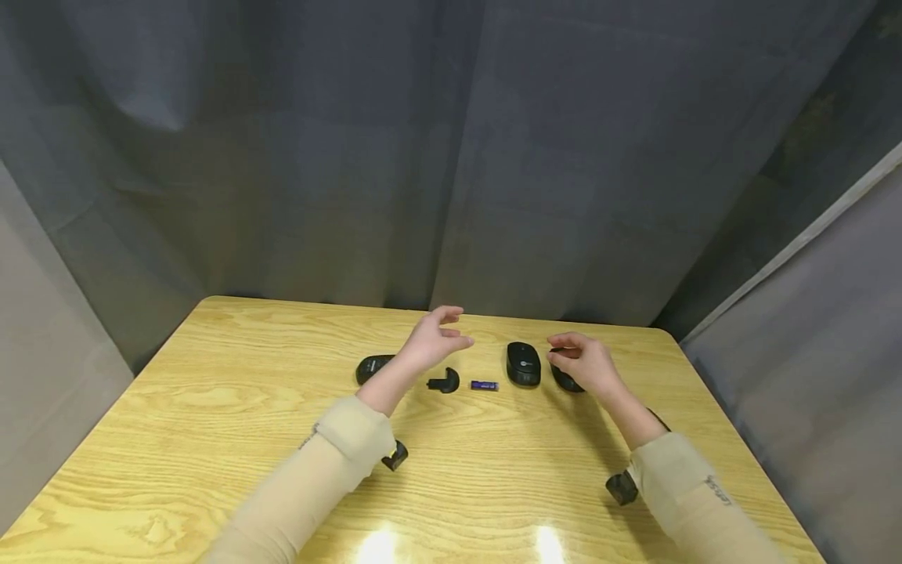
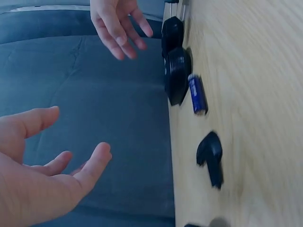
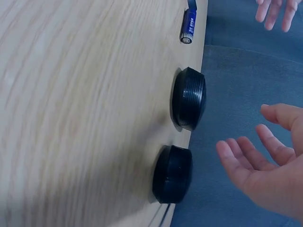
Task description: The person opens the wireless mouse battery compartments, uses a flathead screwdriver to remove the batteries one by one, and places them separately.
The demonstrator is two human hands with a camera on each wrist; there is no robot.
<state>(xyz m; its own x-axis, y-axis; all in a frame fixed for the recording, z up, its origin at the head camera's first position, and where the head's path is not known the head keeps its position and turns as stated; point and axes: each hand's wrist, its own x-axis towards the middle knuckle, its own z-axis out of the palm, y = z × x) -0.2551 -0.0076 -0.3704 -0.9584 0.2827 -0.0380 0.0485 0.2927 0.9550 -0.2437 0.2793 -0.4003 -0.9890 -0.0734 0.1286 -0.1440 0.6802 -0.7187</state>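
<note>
My left hand (image 1: pixel 428 343) hovers above the table with fingers loosely bent and nothing between them. Below its wrist lies a black rounded object (image 1: pixel 369 368), partly hidden by the arm. Nearby are a small black piece (image 1: pixel 449 381) with a rounded end and narrow stem, and a blue battery (image 1: pixel 485 385). My right hand (image 1: pixel 590 365) is also in the air, its relaxed fingers empty in the right wrist view. Behind it sits a black computer mouse (image 3: pixel 173 175), partly covered in the head view. Another black mouse (image 1: pixel 524 363) stands between that mouse and the battery.
The wooden table (image 1: pixel 211 439) ends at a dark grey curtain (image 1: pixel 338 157) behind. Dark cord (image 3: pixel 164 215) runs from beside the right mouse. Small black devices (image 1: pixel 622 487) are strapped at both wrists. Light-coloured panels flank the table.
</note>
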